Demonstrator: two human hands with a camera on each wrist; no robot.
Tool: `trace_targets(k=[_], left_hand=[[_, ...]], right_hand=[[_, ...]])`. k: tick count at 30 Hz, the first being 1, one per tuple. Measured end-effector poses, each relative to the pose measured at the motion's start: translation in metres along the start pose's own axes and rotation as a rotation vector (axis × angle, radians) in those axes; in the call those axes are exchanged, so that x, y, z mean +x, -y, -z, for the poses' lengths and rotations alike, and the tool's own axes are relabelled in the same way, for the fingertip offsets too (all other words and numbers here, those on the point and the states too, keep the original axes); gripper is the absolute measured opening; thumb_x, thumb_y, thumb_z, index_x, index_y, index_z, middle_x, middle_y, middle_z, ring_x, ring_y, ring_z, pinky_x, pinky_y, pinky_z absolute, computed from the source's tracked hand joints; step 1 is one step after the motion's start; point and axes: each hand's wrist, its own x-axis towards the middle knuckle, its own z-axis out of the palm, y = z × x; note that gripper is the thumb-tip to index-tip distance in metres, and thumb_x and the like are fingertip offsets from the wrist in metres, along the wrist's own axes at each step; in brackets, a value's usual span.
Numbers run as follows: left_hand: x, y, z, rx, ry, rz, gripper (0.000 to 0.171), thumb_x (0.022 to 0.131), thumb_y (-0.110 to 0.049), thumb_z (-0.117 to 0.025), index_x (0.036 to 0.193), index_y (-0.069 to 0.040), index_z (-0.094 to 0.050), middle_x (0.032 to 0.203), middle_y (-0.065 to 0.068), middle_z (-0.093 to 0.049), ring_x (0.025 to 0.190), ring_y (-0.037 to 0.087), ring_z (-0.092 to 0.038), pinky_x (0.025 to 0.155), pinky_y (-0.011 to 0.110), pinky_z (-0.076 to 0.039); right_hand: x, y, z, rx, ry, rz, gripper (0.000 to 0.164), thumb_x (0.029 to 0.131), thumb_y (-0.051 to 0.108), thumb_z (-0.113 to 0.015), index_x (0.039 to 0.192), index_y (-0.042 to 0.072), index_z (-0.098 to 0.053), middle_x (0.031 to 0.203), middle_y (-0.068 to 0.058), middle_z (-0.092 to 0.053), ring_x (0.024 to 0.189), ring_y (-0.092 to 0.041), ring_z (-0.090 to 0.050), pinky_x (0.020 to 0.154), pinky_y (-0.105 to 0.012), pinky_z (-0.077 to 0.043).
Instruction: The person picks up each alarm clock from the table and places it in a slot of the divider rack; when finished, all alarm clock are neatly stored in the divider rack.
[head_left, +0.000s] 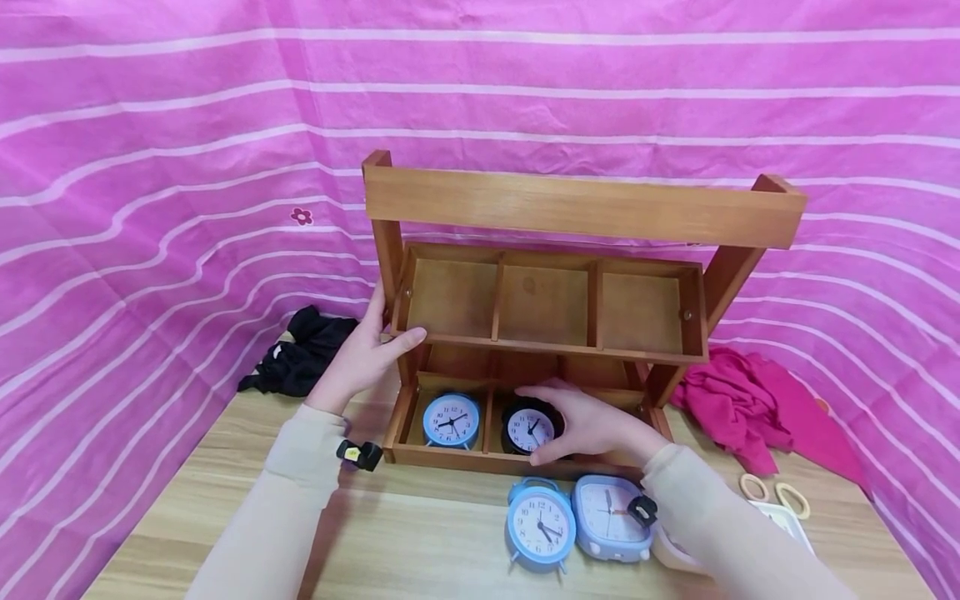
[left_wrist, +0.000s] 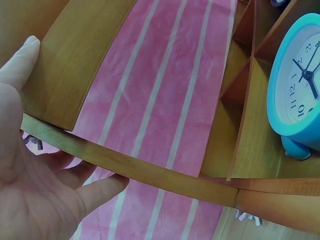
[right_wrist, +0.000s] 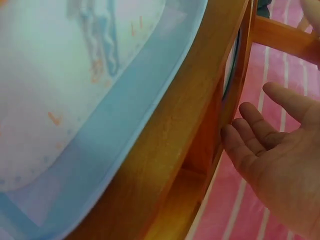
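Note:
A two-tier wooden desk shelf stands on the table. My left hand holds its left side, thumb on the upper tray's end and fingers behind the side post. In the lower middle compartment stands a black round alarm clock. My right hand is around that clock's right side, thumb in front and fingers above. In the right wrist view the right hand's fingers look loosely spread beside the shelf, with nothing pinched. A blue round alarm clock sits in the lower left compartment.
In front of the shelf are a light-blue twin-bell clock, a pale blue square clock and a partly hidden item under the right sleeve. Black cloth lies left; magenta cloth and an item with beige loops lie right.

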Motion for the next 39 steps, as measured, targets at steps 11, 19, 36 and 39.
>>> trace_targets(k=[11,19,36,39], left_hand=[[-0.001,-0.002,-0.001,-0.007,-0.001,0.012,0.097,0.101,-0.029,-0.070,0.163,-0.054,0.000,0.173,0.003,-0.018,0.154,0.034,-0.030,0.117,0.062,-0.036],[0.000,-0.003,0.001,0.008,-0.009,-0.020,0.096,0.101,-0.027,-0.070,0.163,-0.053,-0.001,0.173,0.001,-0.020,0.153,0.032,-0.031,0.121,0.063,-0.027],[0.000,-0.002,0.000,0.006,-0.007,-0.008,0.097,0.101,-0.028,-0.071,0.163,-0.053,-0.001,0.172,0.003,-0.021,0.153,0.032,-0.033,0.122,0.063,-0.027],[0.000,-0.002,0.000,0.001,-0.004,-0.012,0.097,0.101,-0.027,-0.071,0.163,-0.054,-0.001,0.172,0.002,-0.021,0.153,0.032,-0.032,0.121,0.064,-0.027]], right_hand=[[-0.023,0.028,-0.006,-0.049,0.009,0.073,0.110,0.070,0.047,-0.096,0.160,0.016,-0.042,0.151,-0.013,-0.043,0.138,-0.036,-0.039,0.105,-0.062,-0.047],[-0.040,0.047,-0.019,-0.088,0.054,0.112,0.118,0.066,0.055,-0.095,0.164,0.024,-0.036,0.161,-0.011,-0.033,0.144,-0.033,-0.033,0.108,-0.057,-0.048],[-0.062,0.056,-0.049,-0.232,0.016,0.127,0.109,0.060,0.067,-0.092,0.154,0.030,-0.052,0.151,0.002,-0.048,0.136,-0.021,-0.046,0.107,-0.045,-0.051],[-0.065,0.055,-0.056,-0.258,0.017,0.154,0.100,0.065,0.068,-0.090,0.151,0.030,-0.056,0.148,0.002,-0.052,0.135,-0.022,-0.048,0.106,-0.045,-0.052]])
